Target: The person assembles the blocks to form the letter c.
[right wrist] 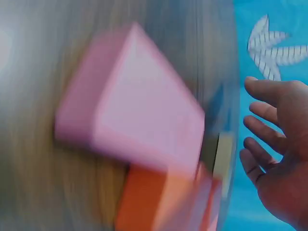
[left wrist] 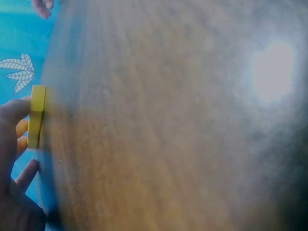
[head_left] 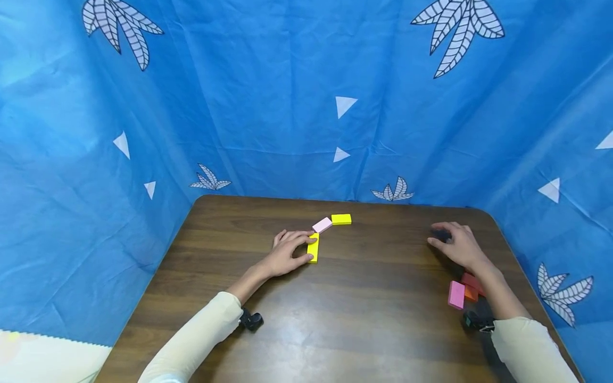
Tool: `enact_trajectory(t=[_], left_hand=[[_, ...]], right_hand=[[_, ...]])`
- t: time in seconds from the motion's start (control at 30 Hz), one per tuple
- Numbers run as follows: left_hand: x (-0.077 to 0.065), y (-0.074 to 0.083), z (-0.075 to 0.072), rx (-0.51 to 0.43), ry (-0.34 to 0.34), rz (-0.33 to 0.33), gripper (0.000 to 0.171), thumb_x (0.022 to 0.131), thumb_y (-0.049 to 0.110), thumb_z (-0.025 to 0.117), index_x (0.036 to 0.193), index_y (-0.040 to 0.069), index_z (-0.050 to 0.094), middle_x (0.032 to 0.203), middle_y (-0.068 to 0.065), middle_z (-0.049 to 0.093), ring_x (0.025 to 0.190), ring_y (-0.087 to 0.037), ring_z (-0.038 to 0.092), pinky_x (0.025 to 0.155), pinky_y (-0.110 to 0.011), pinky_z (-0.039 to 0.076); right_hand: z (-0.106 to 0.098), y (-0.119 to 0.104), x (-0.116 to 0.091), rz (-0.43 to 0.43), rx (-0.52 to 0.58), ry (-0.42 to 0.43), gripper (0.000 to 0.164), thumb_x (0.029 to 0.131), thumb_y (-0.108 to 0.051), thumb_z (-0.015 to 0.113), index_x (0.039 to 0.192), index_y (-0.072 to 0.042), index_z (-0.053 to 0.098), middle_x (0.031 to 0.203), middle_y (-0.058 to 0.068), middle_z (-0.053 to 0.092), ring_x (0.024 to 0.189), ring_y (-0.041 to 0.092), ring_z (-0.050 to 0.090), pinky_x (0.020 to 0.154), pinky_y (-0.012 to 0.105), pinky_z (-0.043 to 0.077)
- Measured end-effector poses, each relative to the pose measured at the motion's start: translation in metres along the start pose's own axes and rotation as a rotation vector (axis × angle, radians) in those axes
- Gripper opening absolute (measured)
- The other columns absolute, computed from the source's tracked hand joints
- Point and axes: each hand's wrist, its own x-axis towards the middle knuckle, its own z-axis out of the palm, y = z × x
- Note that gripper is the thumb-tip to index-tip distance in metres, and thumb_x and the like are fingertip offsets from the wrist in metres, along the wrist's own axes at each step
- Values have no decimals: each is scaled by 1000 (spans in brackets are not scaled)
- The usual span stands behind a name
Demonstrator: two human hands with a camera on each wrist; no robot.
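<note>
My left hand [head_left: 286,254] pinches a yellow block [head_left: 313,249] on the table, thumb at its near end and a fingertip at its far end. In the left wrist view the same yellow block [left wrist: 36,117] stands out beside the fingers. A pale pink block [head_left: 322,225] lies just beyond it, and another yellow block [head_left: 341,219] follows on the right. My right hand [head_left: 458,246] hovers over the table's right side, fingers loosely bent and holding nothing. Nearer its forearm are a pink block [head_left: 456,294], an orange block [head_left: 471,293] and a partly hidden red block [head_left: 474,282].
The brown wooden table [head_left: 373,303] ends at a blue curtain [head_left: 287,106] at the back and sides. The right wrist view shows a pale yellowish block [right wrist: 223,156] behind the blurred pink one. A small black camera [head_left: 251,320] sits at the left wrist.
</note>
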Motion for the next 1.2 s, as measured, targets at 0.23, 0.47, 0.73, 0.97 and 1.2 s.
enact_trajectory(t=[0.23, 0.47, 0.73, 0.97, 1.2], left_hand=[[0, -2, -5, -12, -32, -18, 49, 104, 40, 70, 150, 23, 63, 167, 1, 51, 157, -32, 44, 131, -71, 10], [0, -1, -5, -5, -27, -24, 49, 105, 40, 70, 150, 24, 63, 166, 2, 52, 156, -31, 44, 130, -72, 11], [-1, 0, -3, -23, -16, -16, 47, 104, 39, 71, 148, 22, 64, 166, 2, 52, 156, -30, 44, 130, -72, 11], [-1, 0, -3, -18, -17, -21, 48, 104, 39, 71, 149, 24, 63, 167, 1, 52, 157, -30, 43, 131, -71, 11], [0, 1, -2, -23, -10, -11, 47, 104, 39, 70, 148, 24, 64, 166, 2, 52, 156, -31, 45, 130, -73, 11]], right_hand=[[-22, 27, -18, 82, -65, -58, 62, 102, -37, 74, 143, 6, 58, 147, 43, 52, 122, 58, 42, 93, 71, 35], [-27, 39, -31, 94, -106, -47, 61, 100, -33, 76, 141, 8, 58, 141, 47, 52, 118, 63, 42, 93, 79, 33], [-19, 46, -36, 100, -87, 8, 43, 98, -22, 77, 128, 6, 65, 132, 44, 58, 112, 58, 47, 91, 76, 35], [-18, 47, -34, 102, -81, 15, 42, 99, -20, 76, 129, 6, 65, 131, 42, 59, 110, 56, 46, 91, 73, 36], [-15, 39, -36, 105, -60, 36, 43, 104, -25, 72, 132, 6, 63, 135, 42, 58, 114, 57, 48, 96, 78, 35]])
